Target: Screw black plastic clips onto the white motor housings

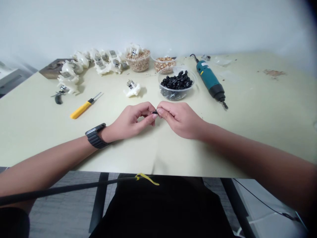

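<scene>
My left hand (135, 120) pinches a small black part (155, 112) between thumb and fingertips, low over the table. Against it, my right hand (182, 119) is closed, its thumb and forefinger pressed together at the part's right end; the fingers hide most of the piece. Just beyond my hands stands a clear round tub (174, 95) heaped with small black plastic parts (177, 81). A white plastic assembly with a metal insert (133, 88) lies by itself behind my left hand.
A yellow-handled screwdriver (81, 109) lies at left, near several white assemblies (68, 77). Tubs of small tan pieces (138, 62) and brass-coloured pieces (164, 64) stand at the back. A green power screwdriver (209, 77) rests at right. A black cord with a yellow tie (146, 178) crosses the table's front.
</scene>
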`<move>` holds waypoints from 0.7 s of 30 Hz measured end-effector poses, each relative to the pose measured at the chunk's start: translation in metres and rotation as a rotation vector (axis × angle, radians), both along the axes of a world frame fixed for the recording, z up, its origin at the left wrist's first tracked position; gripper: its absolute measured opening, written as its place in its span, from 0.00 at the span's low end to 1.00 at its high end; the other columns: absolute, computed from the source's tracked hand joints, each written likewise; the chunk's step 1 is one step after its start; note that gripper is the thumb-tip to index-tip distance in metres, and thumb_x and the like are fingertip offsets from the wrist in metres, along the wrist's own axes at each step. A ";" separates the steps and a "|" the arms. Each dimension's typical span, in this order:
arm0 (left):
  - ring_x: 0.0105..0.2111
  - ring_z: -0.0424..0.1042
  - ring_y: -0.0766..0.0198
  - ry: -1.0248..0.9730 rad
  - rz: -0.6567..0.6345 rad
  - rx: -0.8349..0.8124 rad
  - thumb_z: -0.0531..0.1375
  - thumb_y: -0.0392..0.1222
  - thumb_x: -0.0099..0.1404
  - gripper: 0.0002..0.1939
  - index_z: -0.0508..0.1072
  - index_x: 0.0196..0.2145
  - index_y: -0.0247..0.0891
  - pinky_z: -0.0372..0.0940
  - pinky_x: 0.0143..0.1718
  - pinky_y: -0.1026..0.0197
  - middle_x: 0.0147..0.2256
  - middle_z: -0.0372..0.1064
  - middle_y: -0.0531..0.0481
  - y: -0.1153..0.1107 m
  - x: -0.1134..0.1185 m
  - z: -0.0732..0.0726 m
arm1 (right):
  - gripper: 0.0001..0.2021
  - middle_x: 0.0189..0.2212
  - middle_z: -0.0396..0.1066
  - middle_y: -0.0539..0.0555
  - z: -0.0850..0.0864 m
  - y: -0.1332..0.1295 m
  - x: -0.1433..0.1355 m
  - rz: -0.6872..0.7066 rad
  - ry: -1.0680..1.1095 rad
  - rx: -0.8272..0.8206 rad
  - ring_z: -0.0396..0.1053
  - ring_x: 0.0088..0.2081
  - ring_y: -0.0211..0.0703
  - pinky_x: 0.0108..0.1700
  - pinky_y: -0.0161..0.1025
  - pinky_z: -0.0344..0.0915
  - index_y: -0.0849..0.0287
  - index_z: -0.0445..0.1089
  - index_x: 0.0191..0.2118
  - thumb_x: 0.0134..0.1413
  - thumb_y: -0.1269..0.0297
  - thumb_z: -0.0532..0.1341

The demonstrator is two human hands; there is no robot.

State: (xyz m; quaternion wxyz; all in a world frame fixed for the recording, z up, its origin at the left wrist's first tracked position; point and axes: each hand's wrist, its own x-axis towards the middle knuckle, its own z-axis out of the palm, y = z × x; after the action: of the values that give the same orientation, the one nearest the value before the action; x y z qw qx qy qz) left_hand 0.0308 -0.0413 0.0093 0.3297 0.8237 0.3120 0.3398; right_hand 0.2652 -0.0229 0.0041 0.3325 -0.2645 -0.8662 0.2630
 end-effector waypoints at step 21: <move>0.31 0.76 0.67 0.087 0.022 0.118 0.64 0.47 0.77 0.10 0.74 0.41 0.38 0.67 0.33 0.65 0.32 0.80 0.50 0.000 0.000 0.001 | 0.22 0.26 0.62 0.47 0.003 -0.003 0.000 -0.025 0.029 -0.208 0.59 0.30 0.38 0.35 0.39 0.54 0.56 0.64 0.33 0.80 0.49 0.52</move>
State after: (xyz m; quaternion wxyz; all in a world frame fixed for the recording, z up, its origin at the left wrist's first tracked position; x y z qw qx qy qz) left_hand 0.0306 -0.0413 0.0105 0.2629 0.8521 0.3145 0.3253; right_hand 0.2655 -0.0260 0.0067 0.3188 -0.3047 -0.8260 0.3511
